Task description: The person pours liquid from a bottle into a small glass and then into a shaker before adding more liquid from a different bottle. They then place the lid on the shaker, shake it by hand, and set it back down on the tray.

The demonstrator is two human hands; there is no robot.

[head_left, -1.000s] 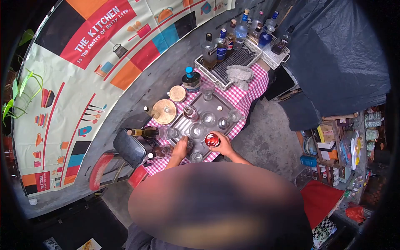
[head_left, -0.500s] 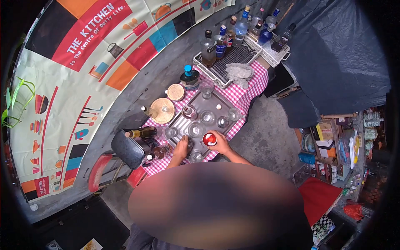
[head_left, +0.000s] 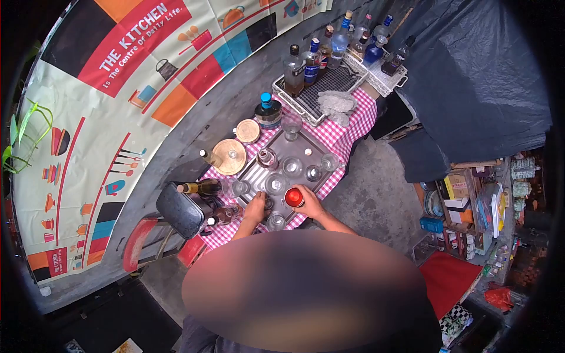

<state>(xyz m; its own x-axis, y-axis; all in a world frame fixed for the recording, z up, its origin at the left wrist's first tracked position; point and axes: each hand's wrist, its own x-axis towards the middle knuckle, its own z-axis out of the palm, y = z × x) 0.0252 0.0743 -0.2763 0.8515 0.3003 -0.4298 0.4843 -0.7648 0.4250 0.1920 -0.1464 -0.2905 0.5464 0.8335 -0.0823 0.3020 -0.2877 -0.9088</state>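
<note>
My right hand is wrapped round a glass of red liquid, held over the near edge of the dark metal tray. Just left of it, my left hand is closed, its fingertips beside a small clear glass; what is in its grip is hidden. Near both hands are a clear glass, a wide glass and another glass. Farther up the tray stand a glass jug with dark contents, a round glass and a metal-looking cup.
Left of the tray are a dark wine bottle, a pinkish bottle and a black container. A blue-capped bottle and woven lids line the wall side. Several bottles stand round a wire rack with a grey cloth.
The right hand has shifted slightly left with the glass, which now tilts differently; the white patches seen on its red surface are gone. The left hand has hardly moved.
</note>
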